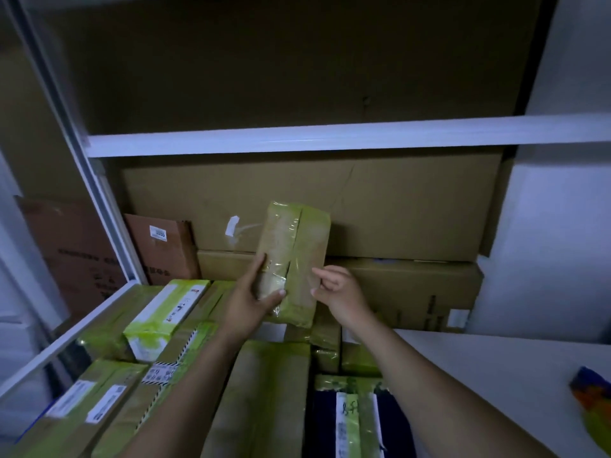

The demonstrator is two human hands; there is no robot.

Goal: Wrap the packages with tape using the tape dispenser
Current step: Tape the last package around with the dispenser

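The left hand [254, 299] grasps the taped package [294, 256] at its near-left edge; the right hand [337, 289], loosely curled and released, sits just beside its right edge.

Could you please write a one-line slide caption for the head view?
Left hand grips a tape-wrapped package above stacked parcels, with the right hand at its edge.
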